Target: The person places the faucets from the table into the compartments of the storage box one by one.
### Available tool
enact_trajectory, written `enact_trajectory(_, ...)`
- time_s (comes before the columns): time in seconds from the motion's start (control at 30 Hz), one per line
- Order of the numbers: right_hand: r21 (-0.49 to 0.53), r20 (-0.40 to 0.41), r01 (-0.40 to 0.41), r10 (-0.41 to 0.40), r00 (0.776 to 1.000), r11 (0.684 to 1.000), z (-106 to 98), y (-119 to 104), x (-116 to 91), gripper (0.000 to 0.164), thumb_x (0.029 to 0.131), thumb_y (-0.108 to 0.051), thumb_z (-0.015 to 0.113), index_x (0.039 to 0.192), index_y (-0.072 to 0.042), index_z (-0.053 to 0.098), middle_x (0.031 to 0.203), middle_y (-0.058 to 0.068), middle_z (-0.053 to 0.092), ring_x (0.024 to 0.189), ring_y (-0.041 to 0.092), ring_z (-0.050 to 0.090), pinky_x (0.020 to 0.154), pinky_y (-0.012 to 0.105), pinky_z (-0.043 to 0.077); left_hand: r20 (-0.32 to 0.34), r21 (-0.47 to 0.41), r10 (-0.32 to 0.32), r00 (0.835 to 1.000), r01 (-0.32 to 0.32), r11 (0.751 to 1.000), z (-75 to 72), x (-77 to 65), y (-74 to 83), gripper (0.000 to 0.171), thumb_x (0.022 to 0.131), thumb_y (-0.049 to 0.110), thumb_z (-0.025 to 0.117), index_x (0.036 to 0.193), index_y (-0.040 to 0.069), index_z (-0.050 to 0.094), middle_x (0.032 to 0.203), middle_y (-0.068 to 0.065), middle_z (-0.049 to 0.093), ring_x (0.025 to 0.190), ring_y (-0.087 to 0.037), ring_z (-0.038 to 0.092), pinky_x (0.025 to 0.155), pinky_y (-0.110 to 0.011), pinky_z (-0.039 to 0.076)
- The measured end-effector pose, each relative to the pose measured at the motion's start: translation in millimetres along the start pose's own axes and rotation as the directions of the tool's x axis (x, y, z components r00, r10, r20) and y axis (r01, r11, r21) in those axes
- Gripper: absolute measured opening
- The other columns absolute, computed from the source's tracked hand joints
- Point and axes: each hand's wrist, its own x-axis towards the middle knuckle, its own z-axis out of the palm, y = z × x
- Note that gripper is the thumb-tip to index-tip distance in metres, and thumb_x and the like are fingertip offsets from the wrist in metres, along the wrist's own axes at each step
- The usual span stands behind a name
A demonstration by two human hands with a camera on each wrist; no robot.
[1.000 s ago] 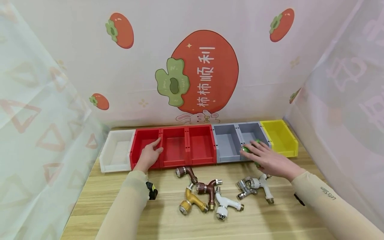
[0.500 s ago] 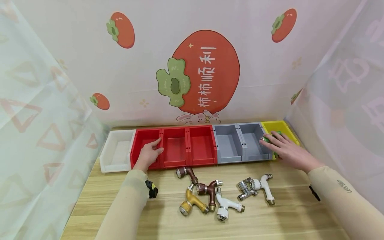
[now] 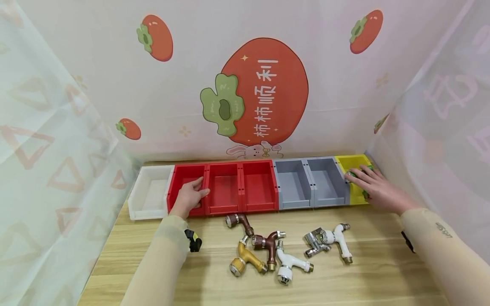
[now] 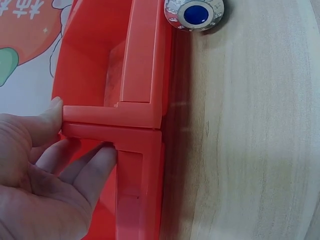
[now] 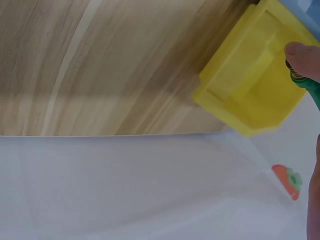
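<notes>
My right hand (image 3: 377,187) grips a green faucet (image 5: 312,89) over the yellow bin (image 3: 355,199) at the right end of the row. Its brass threaded end shows by the thumb in the right wrist view; most of the body is hidden behind the hand. At the left, my left hand (image 3: 188,197) pinches the side walls between two red bins (image 4: 112,116). In the left wrist view the thumb (image 4: 52,117) lies on one side of the walls and the fingers (image 4: 95,172) reach into the nearer bin.
A white bin (image 3: 132,203), a third red bin (image 3: 258,206) and two grey bins (image 3: 294,204) complete the row. In front lie brown faucets (image 3: 269,246), a yellow one (image 3: 246,256), white ones (image 3: 292,259) and a chrome one (image 3: 315,244). A printed cloth (image 3: 183,85) stands behind.
My right hand has carried the green faucet rightward from the right grey bin to over the yellow bin. My left hand has stayed at the red bins.
</notes>
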Motion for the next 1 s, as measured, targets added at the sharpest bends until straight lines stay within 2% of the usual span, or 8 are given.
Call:
enact_trajectory(0.1,0.012,0.004,0.001,-0.001,1.000,1.000,2,5,-3,0.107,0.061,0.021,0.081,0.156,-0.012,0.042,0.151,0.026,0.045,0.155,0.040,0.018,0.127,0.054,0.008,0.004,-0.027,-0.009,1.000,0.009,1.000,-0.3,-0.2,-0.7,0.071,0.102,0.023,0.065,0.163,0.021,0.028,0.164,-0.014,0.035,0.141,-0.039,0.046,0.102,-0.054,0.052)
enact_trajectory(0.27,0.045,0.042,-0.036,0.034,0.999,0.998,3,10,-9,0.108,0.063,0.018,0.085,0.157,-0.009,0.039,0.154,0.028,0.041,0.157,0.038,0.010,0.125,0.058,0.008,0.012,-0.067,-0.029,1.000,0.030,0.997,-1.3,2.0,-3.0,0.070,0.102,0.022,0.064,0.162,0.024,0.030,0.164,-0.012,0.035,0.140,-0.038,0.047,0.102,-0.054,0.051)
enact_trajectory(0.4,0.054,0.072,-0.079,0.075,0.995,0.995,4,14,-13,0.105,0.065,0.018,0.084,0.156,-0.007,0.039,0.155,0.030,0.039,0.155,0.044,0.012,0.125,0.060,0.008,0.016,-0.094,-0.040,0.999,0.042,0.995,-1.9,3.5,-4.7,0.069,0.102,0.023,0.065,0.162,0.025,0.032,0.164,-0.010,0.037,0.140,-0.036,0.048,0.103,-0.054,0.050)
enact_trajectory(0.57,0.038,0.091,-0.086,0.082,0.992,0.996,8,21,-19,0.103,0.065,0.020,0.083,0.155,-0.008,0.041,0.154,0.028,0.042,0.156,0.042,0.009,0.120,0.068,0.013,0.026,-0.120,-0.036,0.999,0.039,0.992,-2.0,2.7,-5.9,0.069,0.102,0.023,0.064,0.162,0.026,0.031,0.165,-0.009,0.034,0.139,-0.035,0.049,0.105,-0.054,0.049)
enact_trajectory(0.8,0.023,0.088,-0.075,0.073,0.993,0.997,10,23,-19,0.105,0.063,0.023,0.082,0.154,-0.011,0.044,0.154,0.022,0.046,0.139,0.062,0.034,0.116,0.072,0.020,0.026,-0.124,-0.048,0.999,0.051,0.991,-1.6,2.4,-6.2,0.069,0.102,0.025,0.065,0.162,0.027,0.031,0.165,-0.008,0.034,0.139,-0.035,0.050,0.106,-0.053,0.049)
enact_trajectory(0.93,-0.007,0.139,-0.090,0.090,0.986,0.996,7,20,-14,0.104,0.063,0.019,0.086,0.154,-0.011,0.044,0.155,0.020,0.045,0.135,0.062,0.039,0.106,0.075,0.034,0.029,-0.126,-0.051,0.998,0.054,0.991,-1.7,1.4,-5.3,0.069,0.102,0.025,0.065,0.162,0.027,0.031,0.165,-0.009,0.034,0.139,-0.035,0.050,0.106,-0.053,0.049)
enact_trajectory(1.0,-0.038,0.181,-0.102,0.107,0.978,0.994,5,19,-11,0.098,0.070,0.021,0.080,0.155,-0.011,0.042,0.154,0.021,0.045,0.133,0.060,0.042,0.100,0.073,0.042,0.027,-0.127,-0.053,0.998,0.056,0.990,-1.7,0.6,-4.7,0.069,0.102,0.025,0.065,0.162,0.027,0.031,0.165,-0.008,0.035,0.138,-0.035,0.050,0.106,-0.053,0.049)
